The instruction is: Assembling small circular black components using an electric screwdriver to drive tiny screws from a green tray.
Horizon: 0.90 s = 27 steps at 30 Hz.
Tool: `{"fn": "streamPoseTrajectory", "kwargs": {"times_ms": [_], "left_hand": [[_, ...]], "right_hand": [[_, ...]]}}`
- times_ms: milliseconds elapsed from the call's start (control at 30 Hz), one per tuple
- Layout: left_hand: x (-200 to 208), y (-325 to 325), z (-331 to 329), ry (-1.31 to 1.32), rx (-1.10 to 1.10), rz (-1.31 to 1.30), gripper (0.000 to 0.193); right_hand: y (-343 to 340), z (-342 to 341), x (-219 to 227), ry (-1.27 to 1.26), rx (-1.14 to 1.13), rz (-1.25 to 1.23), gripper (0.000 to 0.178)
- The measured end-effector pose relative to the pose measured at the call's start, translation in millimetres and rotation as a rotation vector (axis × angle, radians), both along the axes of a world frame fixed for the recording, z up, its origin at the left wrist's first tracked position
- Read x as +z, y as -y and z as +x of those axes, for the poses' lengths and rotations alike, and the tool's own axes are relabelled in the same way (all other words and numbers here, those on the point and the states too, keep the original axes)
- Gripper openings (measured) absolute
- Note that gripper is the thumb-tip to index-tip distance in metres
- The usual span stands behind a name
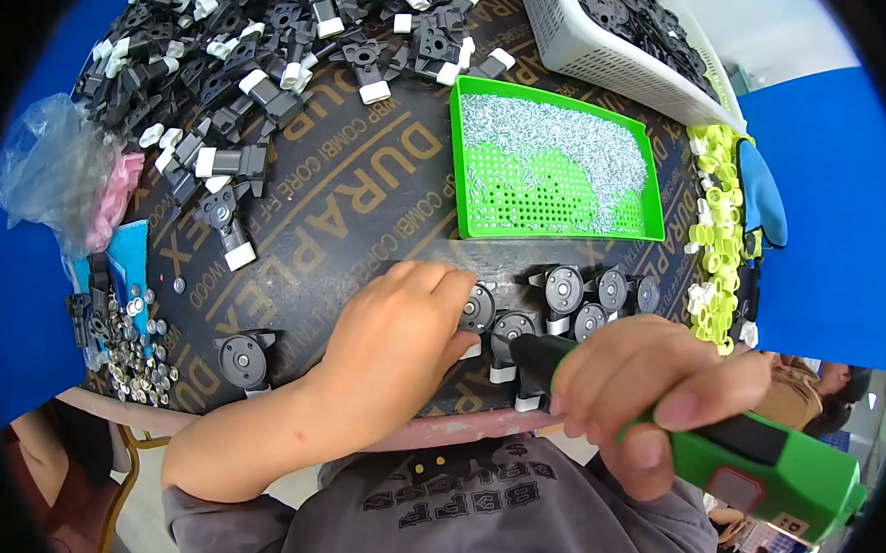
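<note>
My right hand is wrapped round a green and black power screwdriver. Its black nose points left, right at a black part with a round disc and white tab; whether the bit touches a screw cannot be made out. Thumb and fingers of my left hand close on a similar black disc part, which they partly cover. Several more black disc parts stand grouped just right of these. One separate disc part lies left of my left forearm.
A green tray of small silvery screws lies beyond my hands. Black parts with white tabs are heaped at the far left, a white basket at the far right. Yellow-green pieces line the right edge; metal discs lie left.
</note>
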<state>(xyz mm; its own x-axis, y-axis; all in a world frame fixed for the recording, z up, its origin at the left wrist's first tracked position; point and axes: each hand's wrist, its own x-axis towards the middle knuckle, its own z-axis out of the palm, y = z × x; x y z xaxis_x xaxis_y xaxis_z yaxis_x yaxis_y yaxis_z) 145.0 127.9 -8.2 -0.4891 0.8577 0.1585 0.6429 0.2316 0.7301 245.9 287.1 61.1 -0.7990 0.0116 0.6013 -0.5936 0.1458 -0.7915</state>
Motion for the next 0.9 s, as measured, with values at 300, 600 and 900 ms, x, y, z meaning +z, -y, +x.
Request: {"fn": "streamPoseTrajectory", "kwargs": {"times_ms": [300,600,900], "left_hand": [[1,-1,0,0.014,0.000,-0.055,0.045],[-7,-4,4,-0.010,0.003,-0.003,0.048],[-12,-10,-1,-0.161,0.096,-0.103,0.048]], "right_hand": [[2,-2,-11,0.023,0.020,-0.074,0.037],[19,-3,-17,0.093,-0.216,-0.075,0.026],[-7,-1,-4,-0.019,-0.145,-0.218,0.027]]}}
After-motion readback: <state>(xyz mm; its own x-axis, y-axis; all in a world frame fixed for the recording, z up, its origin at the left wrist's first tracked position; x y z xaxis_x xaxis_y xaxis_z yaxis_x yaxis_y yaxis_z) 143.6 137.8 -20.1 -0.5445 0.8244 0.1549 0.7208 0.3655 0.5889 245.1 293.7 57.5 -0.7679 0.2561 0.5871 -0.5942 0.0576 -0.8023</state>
